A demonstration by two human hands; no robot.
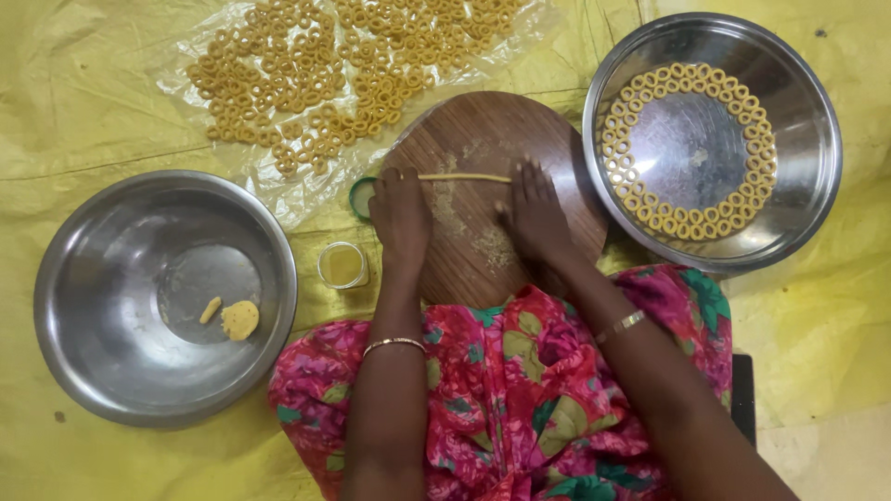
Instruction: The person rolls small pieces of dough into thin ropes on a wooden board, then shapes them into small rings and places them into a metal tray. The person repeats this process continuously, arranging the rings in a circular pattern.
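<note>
Top view. A thin yellow dough rope [464, 177] lies on the round wooden board [492, 139], between the left hand [399, 215] and the right hand [535, 215]. Both hands rest flat, palms down, fingers extended and close together; neither is clamped on the rope, and the fingertips cover its two ends. The rope's long axis runs left to right across the board, nearly level; the ends look alike, so it points neither way. Judged by its thinness, the rope is light, soft and easily torn or flattened; it probably holds best under light, even fingertip pressure near the ends, or supported along its length if lifted. Dough crumbs dot the board. At right, a steel tray [807, 111] carries finished rings [640, 199] laid around its floor. At left, a steel bowl [74, 306] holds a dough lump [240, 319]. More rings lie on a plastic sheet [186, 79].
</note>
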